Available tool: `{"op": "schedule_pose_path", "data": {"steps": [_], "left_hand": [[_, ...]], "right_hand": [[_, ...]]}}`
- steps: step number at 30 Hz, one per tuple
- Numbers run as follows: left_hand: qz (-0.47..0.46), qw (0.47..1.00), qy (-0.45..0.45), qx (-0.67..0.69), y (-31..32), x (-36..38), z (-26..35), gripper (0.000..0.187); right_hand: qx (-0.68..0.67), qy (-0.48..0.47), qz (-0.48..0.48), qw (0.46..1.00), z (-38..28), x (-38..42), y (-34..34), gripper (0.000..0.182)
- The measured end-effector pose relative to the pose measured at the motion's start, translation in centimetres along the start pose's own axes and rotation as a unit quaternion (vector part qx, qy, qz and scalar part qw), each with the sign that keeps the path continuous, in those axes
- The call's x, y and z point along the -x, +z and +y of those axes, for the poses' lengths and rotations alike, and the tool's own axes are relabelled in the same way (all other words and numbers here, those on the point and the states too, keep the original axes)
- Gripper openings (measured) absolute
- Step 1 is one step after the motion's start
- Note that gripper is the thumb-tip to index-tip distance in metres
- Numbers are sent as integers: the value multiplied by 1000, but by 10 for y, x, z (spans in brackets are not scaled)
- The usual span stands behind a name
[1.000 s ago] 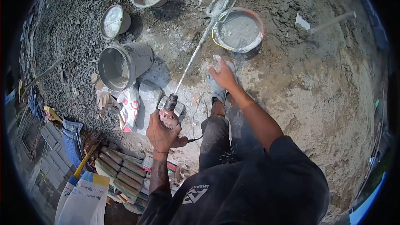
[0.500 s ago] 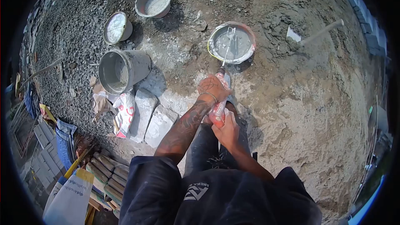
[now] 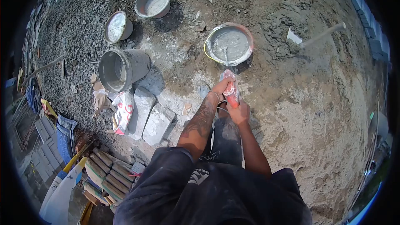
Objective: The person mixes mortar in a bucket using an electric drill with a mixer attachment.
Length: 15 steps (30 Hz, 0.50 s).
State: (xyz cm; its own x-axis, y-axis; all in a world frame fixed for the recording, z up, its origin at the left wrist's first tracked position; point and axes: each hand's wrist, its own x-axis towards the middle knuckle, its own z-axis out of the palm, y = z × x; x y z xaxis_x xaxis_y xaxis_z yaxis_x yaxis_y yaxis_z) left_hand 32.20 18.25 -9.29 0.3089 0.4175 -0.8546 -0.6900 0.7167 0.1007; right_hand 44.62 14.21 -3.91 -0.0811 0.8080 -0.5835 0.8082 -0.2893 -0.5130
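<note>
Both my hands are closed around a dusty red power drill (image 3: pixel 231 95) fitted with a mixing paddle. My left hand (image 3: pixel 222 86) grips its left side near the front, while my right hand (image 3: pixel 240 114) wraps the rear end. From the drill, the paddle's shaft (image 3: pixel 226 55) reaches into a bucket (image 3: pixel 250 52) with a yellow handle. Wet grey mix (image 3: pixel 231 41) fills much of that bucket, and the paddle head is hidden in it.
To the left stand a large grey bucket (image 3: pixel 139 67) lying tilted, a small bucket of white material (image 3: pixel 117 27) and another bucket of mix (image 3: pixel 153 1). Pale blocks (image 3: pixel 158 124) and a torn bag (image 3: pixel 123 110) lie nearer. At right, a long-handled tool (image 3: pixel 323 34) rests on the soil.
The paddle head, visible above the mix before, has gone down into it. The drill looks steeper, and my left hand has moved from over its front to its left side.
</note>
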Motion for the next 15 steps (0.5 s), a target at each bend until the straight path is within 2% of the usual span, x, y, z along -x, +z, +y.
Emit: {"op": "schedule_pose_path", "data": {"steps": [2,4,6,8,9,12,15], "left_hand": [[-11,999,16,30,3,-16,14,18],[-40,998,-37,-4,0,-29,22,15],[-5,998,-63,-4,3,-23,22,13],[-36,999,-31,15,-4,-28,17,13],[20,1000,-13,14,-5,-25,11,13],[-22,999,9,27,-18,-25,-3,14],[-3,999,17,44,-23,-34,-16,16]], "right_hand": [[-3,-9,-6,1000,2,-16,-1,40],[33,-4,32,999,-5,-14,-3,40],[8,10,28,1000,-4,-11,-3,40],[68,-23,34,997,-1,-9,-1,41],[69,-23,35,997,0,-8,-1,41],[67,-17,-1,998,5,-6,-1,41],[80,-40,-25,996,17,-4,2,39]]}}
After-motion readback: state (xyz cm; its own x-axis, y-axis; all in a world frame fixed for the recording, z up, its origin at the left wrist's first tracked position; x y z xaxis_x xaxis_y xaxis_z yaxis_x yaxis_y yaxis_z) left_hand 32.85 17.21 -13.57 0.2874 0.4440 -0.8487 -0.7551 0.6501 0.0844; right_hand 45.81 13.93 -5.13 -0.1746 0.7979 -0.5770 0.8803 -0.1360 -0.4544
